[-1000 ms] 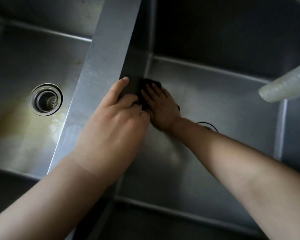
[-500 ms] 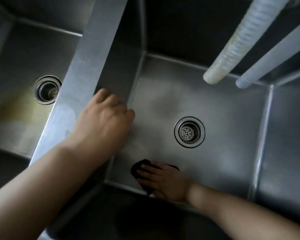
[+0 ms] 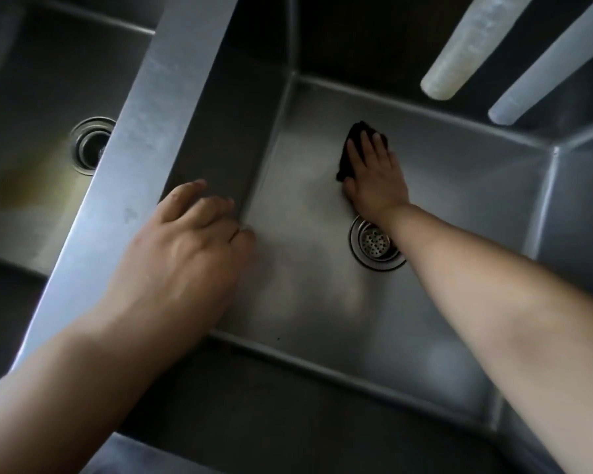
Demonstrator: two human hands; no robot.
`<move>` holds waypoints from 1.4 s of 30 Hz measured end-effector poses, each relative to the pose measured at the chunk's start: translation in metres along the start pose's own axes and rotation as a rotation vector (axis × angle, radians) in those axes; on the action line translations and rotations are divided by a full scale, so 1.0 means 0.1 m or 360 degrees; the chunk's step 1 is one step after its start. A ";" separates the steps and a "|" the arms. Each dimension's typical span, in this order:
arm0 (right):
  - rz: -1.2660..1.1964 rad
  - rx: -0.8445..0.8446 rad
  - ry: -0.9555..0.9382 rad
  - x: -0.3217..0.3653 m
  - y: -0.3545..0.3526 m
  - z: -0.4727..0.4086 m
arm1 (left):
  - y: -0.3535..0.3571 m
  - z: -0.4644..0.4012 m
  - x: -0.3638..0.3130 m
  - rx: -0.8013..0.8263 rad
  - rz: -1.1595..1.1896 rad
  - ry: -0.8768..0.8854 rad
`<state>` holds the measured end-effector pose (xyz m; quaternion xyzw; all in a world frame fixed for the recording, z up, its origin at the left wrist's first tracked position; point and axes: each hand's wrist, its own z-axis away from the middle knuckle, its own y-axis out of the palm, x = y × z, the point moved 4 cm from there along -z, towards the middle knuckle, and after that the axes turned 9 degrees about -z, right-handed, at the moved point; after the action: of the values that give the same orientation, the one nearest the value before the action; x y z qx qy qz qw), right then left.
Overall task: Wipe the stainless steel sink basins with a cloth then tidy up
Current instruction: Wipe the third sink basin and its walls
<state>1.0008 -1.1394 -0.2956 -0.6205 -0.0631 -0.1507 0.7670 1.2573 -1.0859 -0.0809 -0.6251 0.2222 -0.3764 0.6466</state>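
I look down into a double stainless steel sink. My right hand (image 3: 374, 181) presses a small dark cloth (image 3: 348, 155) flat on the floor of the right basin (image 3: 322, 302), just beyond its drain (image 3: 374, 242); my forearm covers part of the drain. The cloth shows only at my fingertips and left of my palm. My left hand (image 3: 185, 258) rests on the steel divider (image 3: 144, 131) between the basins, fingers curled over its edge and holding nothing. The left basin (image 3: 31, 200) has its own drain (image 3: 89, 145) and a yellowish stain on its floor.
Two pale hoses, a ribbed hose (image 3: 466, 46) and a smooth hose (image 3: 548, 63), hang over the back right of the right basin. The sink's front rim (image 3: 288, 422) runs along the bottom of the view.
My right hand has slid the cloth from the basin's near edge up past the drain toward the back. My left hand has stayed on the divider.
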 end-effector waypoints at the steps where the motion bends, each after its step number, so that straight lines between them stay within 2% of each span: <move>1: -0.0001 -0.0011 0.0052 0.03 0.03 0.00 | 0.00 0.04 0.01 -0.0001 0.0000 -0.0006; 3: -0.0002 -0.0036 0.0064 0.18 0.09 0.08 | 0.01 0.12 0.03 -0.0013 0.0001 -0.0016; 5: 0.0021 -0.0004 -0.0083 0.44 0.19 0.25 | 0.01 0.18 0.05 -0.0035 0.0007 -0.0027; 12: -0.0065 0.0356 -0.1054 1.47 0.75 1.28 | 0.05 0.23 0.05 -0.0101 -0.0059 -0.0049; 15: -0.0059 0.0449 -0.1337 1.48 0.89 1.76 | 0.05 0.21 0.03 -0.0122 -0.0075 -0.0045; 20: 0.0090 0.0421 -0.1557 0.97 0.87 2.14 | 0.03 0.14 -0.04 -0.0114 -0.0022 -0.0038; 23: 0.0230 0.0448 -0.1473 0.70 0.77 2.04 | 0.01 0.06 -0.17 -0.0069 -0.0008 -0.0008; 28: 0.0288 0.0256 -0.0819 0.33 0.47 1.50 | 0.02 -0.08 -0.44 -0.0055 0.0041 0.0065; 31: 0.0210 0.0183 -0.0592 0.21 0.39 1.48 | 0.03 -0.15 -0.46 -0.0056 0.0033 0.0019; 33: 0.0229 0.0186 -0.0629 0.18 0.43 1.69 | 0.03 -0.19 -0.46 -0.0019 0.0036 -0.0013; 37: 0.0268 0.0327 -0.1137 -0.04 0.48 2.37 | 0.01 -0.28 -0.59 -0.0007 0.0087 0.0013; 39: 0.0208 0.0342 -0.1300 -0.23 0.43 2.52 | 0.01 -0.31 -0.67 -0.0010 0.0121 0.0058; 42: 0.0236 0.0308 -0.1245 -0.51 0.36 2.34 | 0.04 -0.34 -0.77 0.0002 0.0153 0.0091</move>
<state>0.9849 -0.8977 -0.2912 -0.5587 -0.3190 0.1589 0.7489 1.1844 -1.0489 -0.1028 -0.6022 0.2701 -0.3630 0.6578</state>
